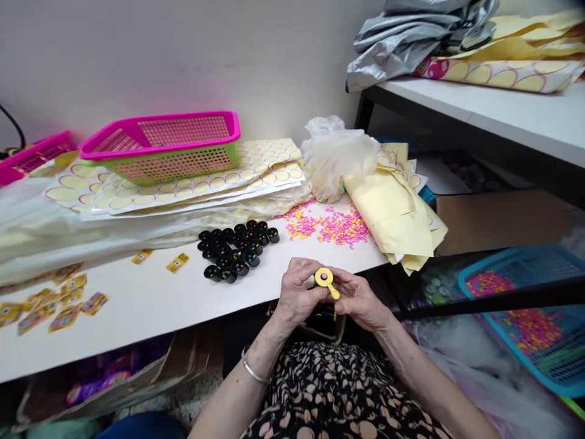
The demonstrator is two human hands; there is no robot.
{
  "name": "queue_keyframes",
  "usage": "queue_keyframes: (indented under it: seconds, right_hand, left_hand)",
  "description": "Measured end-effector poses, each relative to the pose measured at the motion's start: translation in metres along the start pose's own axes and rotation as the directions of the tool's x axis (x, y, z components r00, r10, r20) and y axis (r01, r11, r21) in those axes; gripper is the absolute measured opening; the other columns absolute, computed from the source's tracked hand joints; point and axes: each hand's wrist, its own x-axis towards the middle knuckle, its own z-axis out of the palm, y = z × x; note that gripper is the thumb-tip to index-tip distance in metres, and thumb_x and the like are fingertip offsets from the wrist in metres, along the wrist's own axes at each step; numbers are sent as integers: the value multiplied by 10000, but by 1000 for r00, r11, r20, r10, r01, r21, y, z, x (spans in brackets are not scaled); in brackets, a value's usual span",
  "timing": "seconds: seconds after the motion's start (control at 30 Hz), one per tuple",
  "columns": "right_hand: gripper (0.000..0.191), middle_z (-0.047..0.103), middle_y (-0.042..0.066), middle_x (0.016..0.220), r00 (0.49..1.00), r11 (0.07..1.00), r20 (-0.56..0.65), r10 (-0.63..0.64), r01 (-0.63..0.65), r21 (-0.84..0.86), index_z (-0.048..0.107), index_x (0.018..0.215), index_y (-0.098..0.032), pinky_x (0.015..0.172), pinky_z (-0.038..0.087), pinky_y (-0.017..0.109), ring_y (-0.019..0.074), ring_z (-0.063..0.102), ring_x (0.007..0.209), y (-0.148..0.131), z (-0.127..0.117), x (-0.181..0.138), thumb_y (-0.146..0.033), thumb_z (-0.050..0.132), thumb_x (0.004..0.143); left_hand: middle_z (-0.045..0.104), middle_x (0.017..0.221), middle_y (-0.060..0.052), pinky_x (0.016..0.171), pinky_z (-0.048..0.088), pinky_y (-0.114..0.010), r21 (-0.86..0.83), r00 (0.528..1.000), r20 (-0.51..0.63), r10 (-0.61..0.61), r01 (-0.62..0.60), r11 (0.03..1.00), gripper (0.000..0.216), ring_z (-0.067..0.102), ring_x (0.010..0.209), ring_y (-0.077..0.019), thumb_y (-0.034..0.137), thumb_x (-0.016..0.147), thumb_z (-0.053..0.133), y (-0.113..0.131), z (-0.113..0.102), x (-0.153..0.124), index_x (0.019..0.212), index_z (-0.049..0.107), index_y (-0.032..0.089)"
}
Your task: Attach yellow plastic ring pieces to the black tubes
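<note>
**Worktable with small yellow round-headed piece, held in two hands**

Clock positions are read from the held piece.

Surface: smooth white tabletop [150, 299], running from 9 to 1 o'clock. Room: plain pale wall [274, 61] at 12; white shelf with dark frame [512, 113] at 1 to 2, bearing crumpled silver plastic sheeting [402, 42].

On the tabletop: loose scatter of tiny pink and yellow pieces [340, 227], 12 o'clock; translucent white plastic bag [340, 152], just beyond; folded pale-yellow paper sheets [395, 210], 1 to 2; cluster of short round black cups [240, 267], coloured specks inside, near 10; pink-rimmed green mesh plastic basket [178, 166], farther toward 10, resting on circle-printed sheets [269, 174]; small printed yellow cards [66, 316], 9.

Off the tabletop: blue mesh plastic basket [561, 335] of pink and yellow bits, 3 o'clock.

Grip: left hand [296, 291] and right hand [361, 300], fingers drawn in, pinch between them one yellow plastic piece with round head, pink centre and short stem [324, 277]. The head faces up, the stem points to 5; the piece is in front of the person, at the tabletop's near edge.
</note>
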Motion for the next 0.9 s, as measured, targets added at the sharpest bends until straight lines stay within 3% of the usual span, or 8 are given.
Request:
queue_keyframes:
  seconds: [0.1, 0.2, 0.3, 0.5, 0.67, 0.83, 0.9]
  right_hand:
    - [656, 620, 48, 1135, 1000, 1000, -11, -26, 26, -4, 602, 1139, -245, 923, 430, 343, 201, 550, 1066, -5, 6, -10, -234, 826, 523]
    - [591, 658, 32, 1050, 997, 998, -59, -39, 37, -42, 635, 1079, -239, 859, 466, 301, 175, 594, 976, -11, 10, -16, -187, 824, 522]
    - [552, 679, 20, 977, 994, 996, -103, -29, 19, -89, 656, 1021, -226, 771, 493, 266, 155, 619, 873, -16, 12, -20, -124, 820, 504]
    - [566, 679, 11, 971, 994, 991, -107, -20, 6, -133, 648, 1037, -231, 761, 500, 260, 150, 625, 851, -19, 8, -30, -116, 817, 509]
    - [480, 669, 24, 969, 982, 974, -160, -101, 65, -215, 641, 1035, -217, 803, 491, 279, 158, 611, 886, -15, 10, -36, -175, 789, 581]
    - [327, 669, 18, 894, 941, 985, -304, -146, 111, -129, 655, 964, -210, 734, 487, 256, 133, 604, 784, 8, 16, -33, -231, 749, 652]
    - [336, 665, 36, 940, 953, 993, -282, -107, 91, -70, 653, 1002, -203, 785, 473, 274, 149, 598, 852, 14, 17, -32, -255, 729, 679]
  left_hand:
    - [633, 750, -29, 711, 427, -330, 93, 979, 30, 201, -203, 975, 209, 493, 785, -178, 162, 627, 661, 10, 0, -5, 835, 675, 178]
    - [672, 808, -43, 750, 424, -354, 177, 901, 82, 425, -433, 884, 195, 535, 754, -164, 181, 678, 622, 16, 3, -10, 870, 653, 168]
    - [692, 895, -71, 788, 426, -368, 240, 832, 99, 546, -552, 798, 170, 574, 765, -162, 196, 720, 588, 19, 8, -16, 882, 629, 162]
    - [690, 938, -81, 769, 443, -374, 290, 816, 136, 561, -575, 765, 171, 574, 801, -183, 215, 739, 571, 20, 15, -23, 898, 610, 166]
    - [689, 868, -73, 743, 449, -366, 275, 799, 108, 591, -596, 755, 165, 567, 795, -182, 183, 722, 578, 18, 21, -27, 883, 605, 164]
    - [674, 768, -37, 729, 439, -349, 236, 866, 71, 495, -497, 835, 157, 547, 713, -151, 120, 694, 552, 10, 26, -33, 827, 623, 165]
    - [672, 764, -29, 742, 431, -353, 229, 901, 93, 424, -434, 871, 158, 538, 700, -147, 133, 696, 541, 6, 24, -35, 816, 635, 174]
